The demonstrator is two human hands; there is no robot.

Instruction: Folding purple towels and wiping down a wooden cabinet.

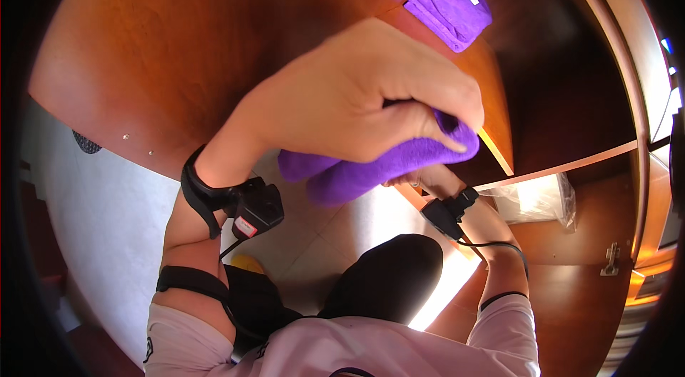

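My left hand (pixel 353 93) is raised in the middle of the view and pinches a purple cloth (pixel 374 165) between its thumb and fingers. The cloth is folded over, and its lower part hangs blurred below the hand. Behind and just below the cloth is my right hand (pixel 423 176), mostly hidden, so its grip cannot be made out. Beyond my left hand, a folded purple cloth (pixel 452 13) with a small white tag lies on a reddish-brown wooden surface.
A wooden panel (pixel 160 56) fills the upper left. At the right are dark wooden compartments with a light edge (pixel 567 169), a clear plastic-wrapped item (pixel 535 198) and a metal hinge (pixel 610 259). My knee (pixel 401 275) is below, above a tiled floor (pixel 305 227).
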